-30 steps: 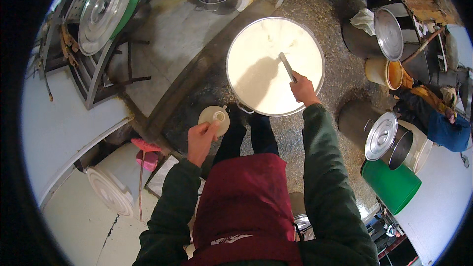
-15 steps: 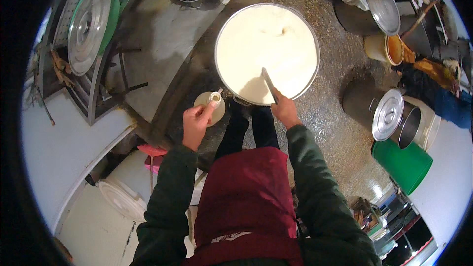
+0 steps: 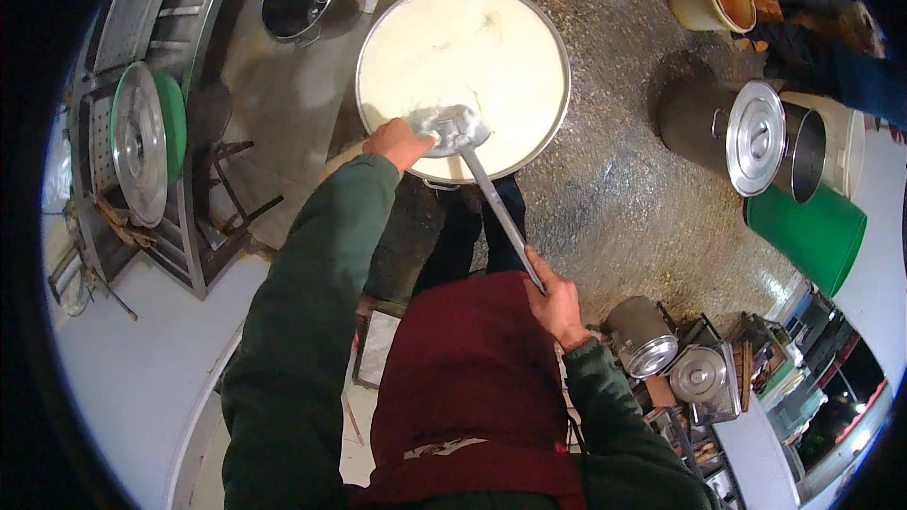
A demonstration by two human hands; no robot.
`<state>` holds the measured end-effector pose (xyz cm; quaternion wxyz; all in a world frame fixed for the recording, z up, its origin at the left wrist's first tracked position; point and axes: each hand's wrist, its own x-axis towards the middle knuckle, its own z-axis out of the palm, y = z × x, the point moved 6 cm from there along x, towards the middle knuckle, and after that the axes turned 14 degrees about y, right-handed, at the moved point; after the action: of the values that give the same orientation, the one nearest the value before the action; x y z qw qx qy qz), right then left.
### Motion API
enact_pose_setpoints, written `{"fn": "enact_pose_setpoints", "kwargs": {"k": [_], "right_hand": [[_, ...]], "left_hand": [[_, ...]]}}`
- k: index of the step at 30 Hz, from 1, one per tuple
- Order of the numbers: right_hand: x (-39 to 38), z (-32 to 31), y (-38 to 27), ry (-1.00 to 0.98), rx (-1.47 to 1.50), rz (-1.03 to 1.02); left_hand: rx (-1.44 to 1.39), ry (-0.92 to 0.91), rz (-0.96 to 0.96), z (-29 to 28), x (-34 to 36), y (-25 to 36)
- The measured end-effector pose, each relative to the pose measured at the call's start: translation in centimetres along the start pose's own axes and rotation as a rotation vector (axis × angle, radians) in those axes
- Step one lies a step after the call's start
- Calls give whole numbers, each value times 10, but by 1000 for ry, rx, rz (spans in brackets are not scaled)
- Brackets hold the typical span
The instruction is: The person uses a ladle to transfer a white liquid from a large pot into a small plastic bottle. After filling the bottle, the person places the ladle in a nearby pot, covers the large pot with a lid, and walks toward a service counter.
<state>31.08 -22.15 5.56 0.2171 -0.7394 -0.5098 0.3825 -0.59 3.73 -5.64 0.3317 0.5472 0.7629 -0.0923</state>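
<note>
In front of me stands a big round metal pot [image 3: 568, 94] full of creamy white liquid [image 3: 444, 47]. My right hand [image 3: 559, 310] grips the long metal handle of a ladle [image 3: 496, 198], near my apron. The ladle's broad head lies over the near part of the liquid, with something wet and shiny on it. Over the pot's near left rim, my left hand [image 3: 399, 144] is closed, its fingertips at the ladle's head. A small pale bit shows by those fingers, but what they hold is mostly hidden.
A dark metal pot [image 3: 300, 0] stands beyond on the left, near a metal rack [image 3: 189, 179] with a clear lid [image 3: 140, 146]. On the right are a lidded pot [image 3: 694, 123], a green tub [image 3: 808, 236] and a bucket [image 3: 690, 5]. The floor [image 3: 614, 198] looks wet.
My left hand has moved right and up from beside the pot to the ladle's head. My right hand has slid back toward my body, lifting the ladle's head into sight.
</note>
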Motion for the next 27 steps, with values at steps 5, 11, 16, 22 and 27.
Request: {"fn": "enact_pose_setpoints", "kwargs": {"k": [5, 11, 16, 22, 27], "right_hand": [[-25, -28, -6, 10, -17, -47], [-15, -43, -12, 39, -59, -112], [29, -31, -25, 95, -89, -173], [101, 13, -45, 214, -100, -321], [150, 51, -59, 126, -262, -283]], "left_hand": [[167, 40, 3, -21, 16, 11], [66, 199, 62, -62, 27, -4], [-455, 226, 15, -79, 1, -36], [-731, 256, -100, -58, -56, -71], [-965, 277, -122, -25, -116, -80]]}}
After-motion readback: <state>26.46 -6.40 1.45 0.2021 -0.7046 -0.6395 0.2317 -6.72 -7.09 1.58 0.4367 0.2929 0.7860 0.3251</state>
